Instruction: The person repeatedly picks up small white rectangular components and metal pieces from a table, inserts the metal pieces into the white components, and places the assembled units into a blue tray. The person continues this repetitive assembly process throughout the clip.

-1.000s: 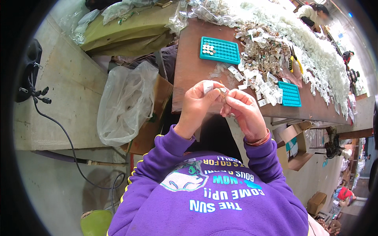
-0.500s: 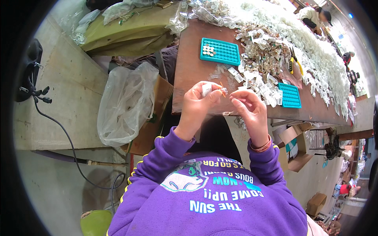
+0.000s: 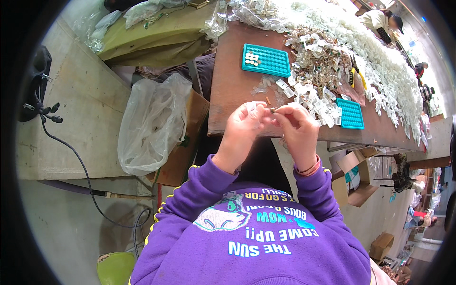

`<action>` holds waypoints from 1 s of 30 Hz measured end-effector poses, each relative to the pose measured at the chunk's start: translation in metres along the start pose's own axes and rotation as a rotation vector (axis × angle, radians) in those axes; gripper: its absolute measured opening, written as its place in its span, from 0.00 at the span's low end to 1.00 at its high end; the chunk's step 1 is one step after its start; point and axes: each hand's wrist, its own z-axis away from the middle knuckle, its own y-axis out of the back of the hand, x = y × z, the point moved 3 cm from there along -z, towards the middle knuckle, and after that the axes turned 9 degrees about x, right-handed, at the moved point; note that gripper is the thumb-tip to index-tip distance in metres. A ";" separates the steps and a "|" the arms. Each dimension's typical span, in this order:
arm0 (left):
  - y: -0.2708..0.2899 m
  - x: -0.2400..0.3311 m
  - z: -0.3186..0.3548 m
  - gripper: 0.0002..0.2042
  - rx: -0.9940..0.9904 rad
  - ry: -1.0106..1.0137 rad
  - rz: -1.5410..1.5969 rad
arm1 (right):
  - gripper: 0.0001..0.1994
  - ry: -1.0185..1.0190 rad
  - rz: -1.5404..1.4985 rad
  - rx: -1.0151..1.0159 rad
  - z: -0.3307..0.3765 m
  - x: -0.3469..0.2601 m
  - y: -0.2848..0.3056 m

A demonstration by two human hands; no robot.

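Note:
My left hand (image 3: 243,124) and my right hand (image 3: 298,124) meet fingertip to fingertip over the near edge of the brown table (image 3: 232,71). The left fingers pinch a small clear plastic packet (image 3: 259,114). Between the two hands sits a tiny metal part (image 3: 274,109), pinched by my right fingers. Both purple sleeves rise from the lower edge. A heap of small clear packets with brown parts (image 3: 318,57) lies just beyond the hands.
A teal tray (image 3: 266,60) with a few round pieces sits at the table's far left, a second teal tray (image 3: 350,113) to the right. A clear plastic bag (image 3: 152,123) hangs over a cardboard box left of me. Another person (image 3: 380,19) works at the far end.
My hands have stayed together at the table edge, shifting slightly; the right fingers have moved closer to the packet in the left hand.

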 end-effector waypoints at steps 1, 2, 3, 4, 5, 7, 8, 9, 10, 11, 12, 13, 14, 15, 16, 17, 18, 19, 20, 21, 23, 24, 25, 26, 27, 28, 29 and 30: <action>-0.002 0.001 0.000 0.13 -0.063 0.084 0.204 | 0.02 -0.211 -0.205 -0.046 0.001 0.005 0.002; -0.001 0.001 0.000 0.14 -0.050 0.105 0.195 | 0.03 -0.278 -0.304 -0.060 -0.001 0.007 0.003; -0.002 0.003 0.000 0.16 -0.075 0.113 0.203 | 0.04 -0.350 -0.406 -0.078 -0.003 0.009 0.004; -0.003 0.003 0.000 0.17 -0.099 0.123 0.210 | 0.04 -0.428 -0.500 -0.079 -0.003 0.011 0.005; -0.002 0.003 0.000 0.17 -0.071 0.102 0.148 | 0.06 -0.506 -0.594 -0.131 -0.003 0.013 0.003; -0.001 0.002 0.000 0.17 -0.016 0.068 0.021 | 0.06 -0.612 -0.668 -0.198 -0.002 0.014 -0.001; -0.001 0.003 0.000 0.16 -0.014 0.022 -0.061 | 0.06 -0.660 -0.708 -0.235 -0.001 0.015 -0.003; -0.001 0.004 0.000 0.16 -0.011 -0.018 -0.148 | 0.06 -0.668 -0.698 -0.250 -0.001 0.015 -0.004; 0.000 0.006 0.001 0.16 0.005 -0.050 -0.236 | 0.06 -0.674 -0.694 -0.265 -0.001 0.015 -0.004; 0.000 0.008 0.002 0.16 -0.021 -0.104 -0.297 | 0.06 -0.681 -0.690 -0.279 -0.001 0.015 -0.005; 0.000 0.010 0.002 0.15 -0.035 -0.150 -0.361 | 0.06 -0.688 -0.686 -0.292 -0.001 0.015 -0.005; 0.000 0.012 0.003 0.15 -0.060 -0.200 -0.420 | 0.06 -0.677 -0.670 -0.294 -0.001 0.015 -0.004; 0.000 0.014 0.004 0.14 -0.056 -0.229 -0.505 | 0.06 -0.665 -0.654 -0.298 -0.001 0.014 -0.003; 0.001 0.016 0.003 0.14 -0.063 -0.265 -0.586 | 0.06 -0.654 -0.636 -0.304 -0.001 0.014 -0.002; 0.000 0.018 0.004 0.14 -0.072 -0.311 -0.667 | 0.06 -0.627 -0.617 -0.315 -0.002 0.013 -0.001; 0.001 0.018 0.004 0.14 -0.059 -0.305 -0.651 | 0.06 -0.602 -0.595 -0.327 -0.002 0.012 -0.001; 0.001 0.017 0.004 0.14 -0.048 -0.310 -0.634 | 0.07 -0.577 -0.577 -0.339 -0.003 0.011 0.000; 0.001 0.017 0.004 0.14 -0.038 -0.315 -0.618 | 0.07 -0.575 -0.567 -0.351 -0.003 0.010 0.001; 0.000 0.017 0.004 0.14 -0.040 -0.326 -0.633 | 0.07 -0.573 -0.560 -0.362 -0.003 0.010 0.001; -0.001 0.017 0.004 0.14 -0.041 -0.337 -0.647 | 0.07 -0.571 -0.553 -0.373 -0.003 0.010 0.002; -0.003 0.019 0.004 0.15 -0.056 -0.339 -0.685 | 0.06 -0.603 -0.547 -0.391 -0.002 0.011 0.003; -0.004 0.020 0.005 0.16 -0.070 -0.329 -0.708 | 0.06 -0.619 -0.544 -0.401 -0.002 0.012 0.004; -0.004 0.022 0.005 0.17 -0.073 -0.301 -0.747 | 0.06 -0.638 -0.561 -0.421 -0.002 0.012 0.004; -0.005 0.024 0.006 0.17 -0.095 -0.259 -0.700 | 0.06 -0.657 -0.579 -0.442 -0.002 0.012 0.005; -0.006 0.026 0.006 0.17 -0.106 -0.197 -0.669 | 0.07 -0.676 -0.594 -0.461 -0.001 0.013 0.006; -0.007 0.028 0.007 0.17 -0.117 -0.135 -0.638 | 0.07 -0.687 -0.602 -0.485 -0.001 0.013 0.006; -0.008 0.030 0.008 0.16 -0.103 -0.130 -0.651 | 0.06 -0.697 -0.607 -0.509 -0.001 0.013 0.006; -0.009 0.031 0.009 0.15 -0.089 -0.126 -0.664 | 0.06 -0.706 -0.612 -0.533 -0.001 0.013 0.007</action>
